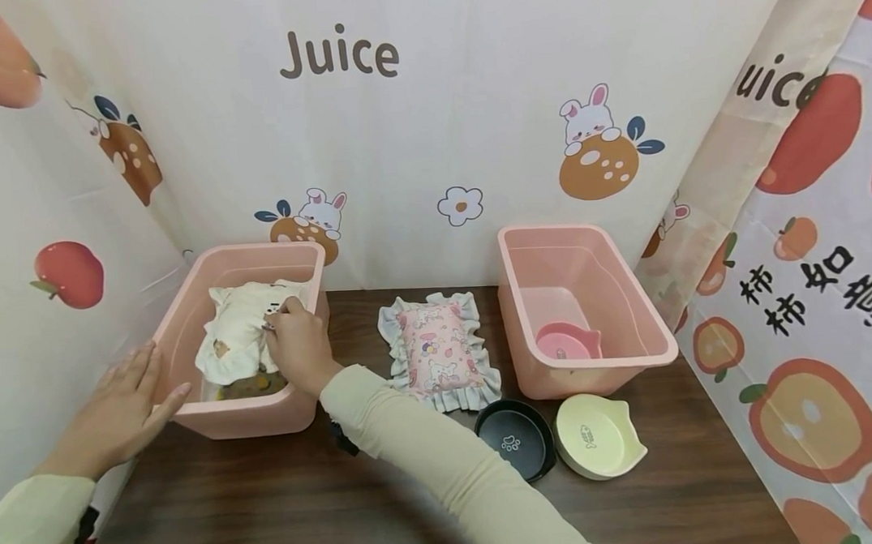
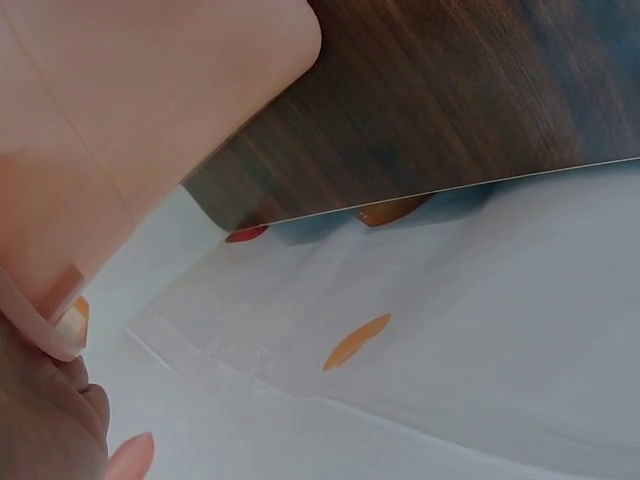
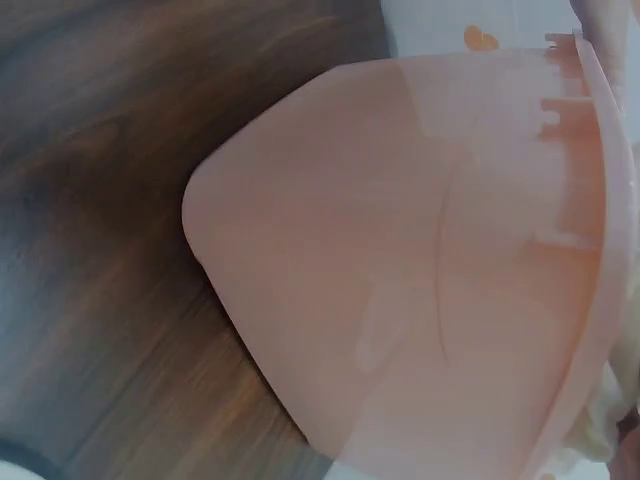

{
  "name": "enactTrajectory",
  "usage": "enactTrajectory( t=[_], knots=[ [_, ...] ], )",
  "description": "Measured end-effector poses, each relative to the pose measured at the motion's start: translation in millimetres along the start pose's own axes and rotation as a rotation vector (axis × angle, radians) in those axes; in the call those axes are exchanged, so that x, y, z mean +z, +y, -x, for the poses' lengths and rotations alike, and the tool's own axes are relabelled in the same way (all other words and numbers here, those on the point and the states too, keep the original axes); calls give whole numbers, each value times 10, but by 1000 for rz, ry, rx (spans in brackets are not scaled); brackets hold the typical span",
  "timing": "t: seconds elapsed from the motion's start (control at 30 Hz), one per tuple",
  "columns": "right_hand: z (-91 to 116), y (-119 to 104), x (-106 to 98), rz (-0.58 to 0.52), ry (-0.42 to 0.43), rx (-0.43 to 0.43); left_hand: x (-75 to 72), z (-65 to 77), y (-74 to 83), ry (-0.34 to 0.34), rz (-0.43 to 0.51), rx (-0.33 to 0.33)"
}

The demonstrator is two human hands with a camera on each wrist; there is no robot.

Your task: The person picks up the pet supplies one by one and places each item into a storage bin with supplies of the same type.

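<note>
White fabric lies left of the right hand pinching it.

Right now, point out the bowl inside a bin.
The pink bowl, inside the right bin; the black bowl and yellow bowl stand on the table.

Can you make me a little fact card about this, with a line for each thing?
Left tub: pink, holding a white cloth thing
Left grip: resting on left tub's edge
Right grip: pinching the white cloth thing
Middle: frilly pillow
Right tub: pink, holding a pink bowl
Front: black bowl, yellow bowl
</note>
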State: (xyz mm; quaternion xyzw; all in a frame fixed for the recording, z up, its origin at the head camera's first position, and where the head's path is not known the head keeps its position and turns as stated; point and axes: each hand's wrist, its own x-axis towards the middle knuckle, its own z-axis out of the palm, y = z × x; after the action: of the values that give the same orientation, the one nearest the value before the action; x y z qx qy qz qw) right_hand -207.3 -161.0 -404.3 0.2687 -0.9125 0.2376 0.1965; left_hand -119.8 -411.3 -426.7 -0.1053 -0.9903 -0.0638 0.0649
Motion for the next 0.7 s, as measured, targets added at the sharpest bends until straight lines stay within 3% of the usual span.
enactTrajectory(
  t=[0.2, 0.33, 0.53, 0.63, 0.7],
  knots=[
    [28, -90, 72, 26, 8, 6, 19, 32, -19, 13, 18, 3],
    [50, -85, 142, 99, -83, -46, 34, 49, -19, 14, 24, 6],
    [-9, -66, 191, 269, -378, -197, 28, 26, 9, 7, 22, -17],
    [-52, -84, 156, 336, -570, -238, 24, 13, 4, 21, 17, -10],
    [-67, -92, 125, 366, -649, -253, 22, 5, 2, 26, 14, -4]
  ],
)
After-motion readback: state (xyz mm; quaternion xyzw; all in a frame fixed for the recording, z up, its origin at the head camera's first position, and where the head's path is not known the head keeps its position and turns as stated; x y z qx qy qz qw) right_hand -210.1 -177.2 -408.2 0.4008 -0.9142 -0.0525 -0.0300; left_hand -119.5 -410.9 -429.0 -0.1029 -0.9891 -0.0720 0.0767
